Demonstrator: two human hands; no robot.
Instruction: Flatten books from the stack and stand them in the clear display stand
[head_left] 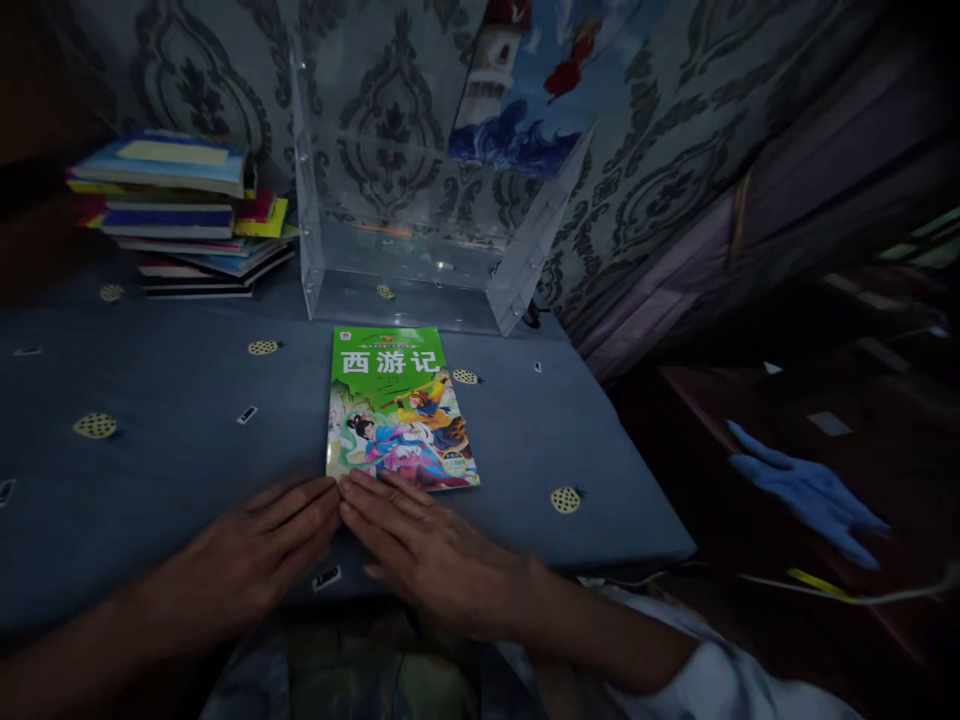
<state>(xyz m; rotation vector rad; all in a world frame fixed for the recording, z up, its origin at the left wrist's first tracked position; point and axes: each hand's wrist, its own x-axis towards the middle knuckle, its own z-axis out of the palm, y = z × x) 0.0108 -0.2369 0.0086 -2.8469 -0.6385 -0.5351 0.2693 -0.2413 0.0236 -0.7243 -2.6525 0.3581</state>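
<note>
My left hand and right hand rested palms down, fingers nearly straight and gripping nothing, at the near-left corner of a book that stretched lengthwise toward the table's far side, my right nearer it.

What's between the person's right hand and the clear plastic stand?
A green book lies between the right hand and the clear stand, in the head view.
</note>
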